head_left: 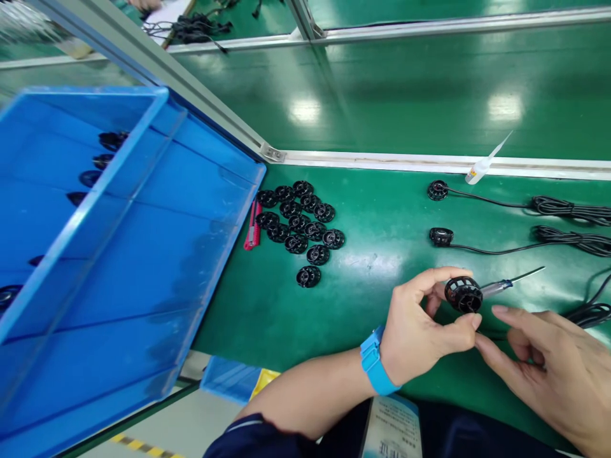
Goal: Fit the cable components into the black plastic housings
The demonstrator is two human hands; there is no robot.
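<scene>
My left hand, with a blue strap on its wrist, grips a black round slotted housing between thumb and fingers. My right hand is just to the right of it, thumb and index finger apart, the other fingers curled. The right thumb tip comes close to the left thumb. A short stretch of black cable shows between the right thumb and index finger; I cannot tell whether it is touched. Behind the housing lies a small screwdriver with a clear handle.
Several black round parts are clustered on the green table, beside a red utility knife. A tilted blue bin fills the left. Two cabled housings, coiled cables and a white nozzle bottle lie at the right.
</scene>
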